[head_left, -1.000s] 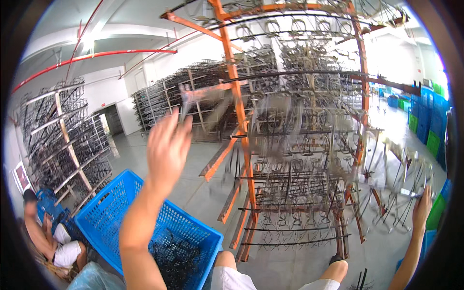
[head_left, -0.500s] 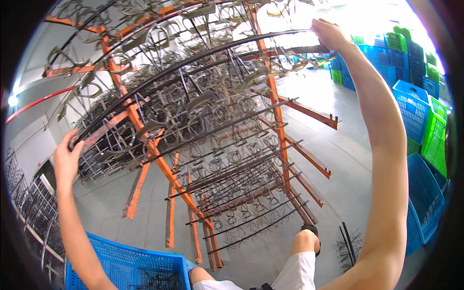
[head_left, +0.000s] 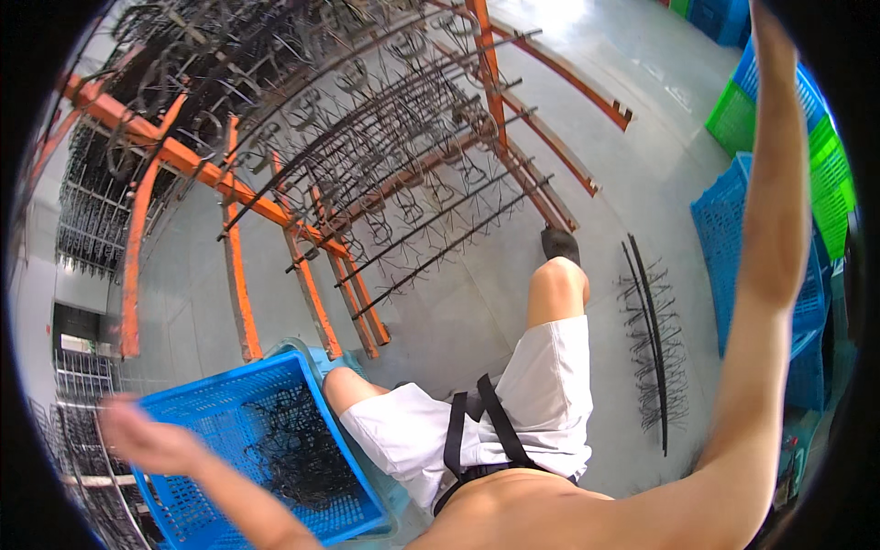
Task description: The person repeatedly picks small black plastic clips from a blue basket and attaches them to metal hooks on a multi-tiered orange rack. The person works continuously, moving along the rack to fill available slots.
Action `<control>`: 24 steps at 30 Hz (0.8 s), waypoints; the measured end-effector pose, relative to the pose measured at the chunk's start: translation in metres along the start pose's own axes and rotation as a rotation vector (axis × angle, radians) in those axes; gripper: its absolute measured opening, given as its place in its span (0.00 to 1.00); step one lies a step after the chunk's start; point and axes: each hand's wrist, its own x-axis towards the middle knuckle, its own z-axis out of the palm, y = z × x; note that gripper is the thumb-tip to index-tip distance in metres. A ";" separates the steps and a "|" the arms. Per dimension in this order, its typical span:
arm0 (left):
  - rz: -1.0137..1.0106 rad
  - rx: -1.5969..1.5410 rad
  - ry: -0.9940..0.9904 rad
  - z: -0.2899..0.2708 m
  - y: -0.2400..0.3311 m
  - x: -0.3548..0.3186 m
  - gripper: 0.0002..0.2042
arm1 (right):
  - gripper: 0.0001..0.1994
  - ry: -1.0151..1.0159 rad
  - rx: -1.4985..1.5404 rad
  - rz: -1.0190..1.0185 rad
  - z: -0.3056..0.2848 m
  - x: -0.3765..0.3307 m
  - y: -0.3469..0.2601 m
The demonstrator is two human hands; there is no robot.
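Note:
My left hand, smeared by motion, hovers over the left side of a blue plastic crate. Its fingers do not show clearly, and I make out nothing in it. Inside the crate lies a tangled heap of thin black wire hooks. My right arm stretches up along the right side, with its hand past the upper edge of the picture. Ahead of me stands an orange metal rack, its dark bars carrying rows of wire hooks and curved metal pieces.
On the floor to my right lie two dark bars with wire hooks sticking out. Blue crates and a green crate stand farther right. Orange rack feet reach out across the floor near the blue crate.
My view has tipped downward. My left hand has come off the long dark bar that both hands held and dropped toward the crate. My right hand has left the picture at the top.

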 end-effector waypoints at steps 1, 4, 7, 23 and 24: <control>-0.353 -0.362 -0.006 0.031 0.045 -0.078 0.06 | 0.06 -0.010 0.077 0.107 0.012 -0.075 -0.020; -0.929 -0.489 -0.697 0.087 0.093 -0.206 0.03 | 0.06 -0.259 0.252 0.449 0.012 -0.220 -0.080; -1.402 -0.650 -0.968 0.169 0.084 -0.302 0.05 | 0.11 -1.077 0.789 1.409 0.057 -0.321 -0.142; -2.155 -0.477 -1.015 0.322 0.032 -0.411 0.17 | 0.19 -1.205 0.229 1.645 0.209 -0.560 -0.124; -2.160 -0.480 -0.951 0.320 0.025 -0.416 0.15 | 0.17 -1.229 0.201 1.656 0.201 -0.542 -0.129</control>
